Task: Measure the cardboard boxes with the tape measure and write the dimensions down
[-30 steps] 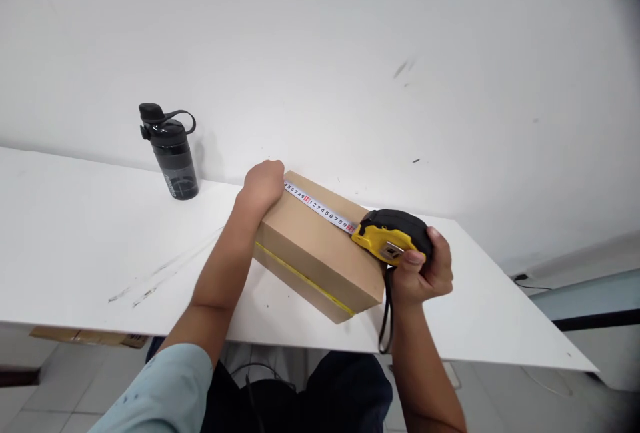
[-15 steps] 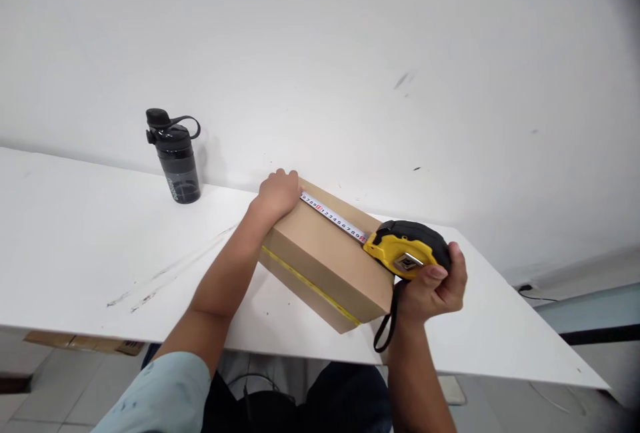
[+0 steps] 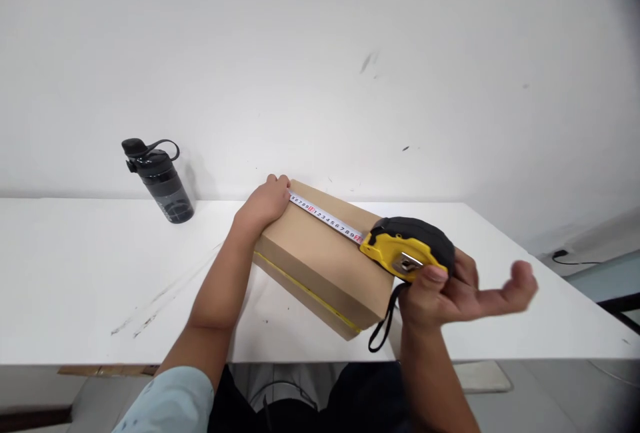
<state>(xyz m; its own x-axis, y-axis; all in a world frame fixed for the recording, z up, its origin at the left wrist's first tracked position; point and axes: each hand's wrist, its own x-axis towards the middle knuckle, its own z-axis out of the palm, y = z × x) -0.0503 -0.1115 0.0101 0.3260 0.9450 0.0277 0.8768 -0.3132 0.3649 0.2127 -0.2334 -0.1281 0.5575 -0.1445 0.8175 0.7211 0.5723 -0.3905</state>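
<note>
A brown cardboard box (image 3: 325,263) sits at an angle on the white table, with a thin yellow strip (image 3: 305,289) along its near side. My left hand (image 3: 264,205) is closed over the box's left end, fingers curled at the far edge. From under it the tape blade (image 3: 327,219) stretches across the top face; its tip is hidden by the hand. My right hand (image 3: 443,296) grips a yellow and black tape measure (image 3: 407,250) at the box's right end, thumb on the case and one finger stretched out to the right. A black wrist strap (image 3: 383,333) hangs below the case.
A dark sports bottle (image 3: 165,183) with a carry loop stands back left, near the wall. The white table (image 3: 90,273) has dark scuffs left of the box; its front edge runs close to my lap. A black plug with a cord (image 3: 563,255) is at the wall, far right.
A finger of my right hand has stretched out to the right, away from the tape measure. The view has shifted and tilted a little. Box, blade and left hand keep their arrangement.
</note>
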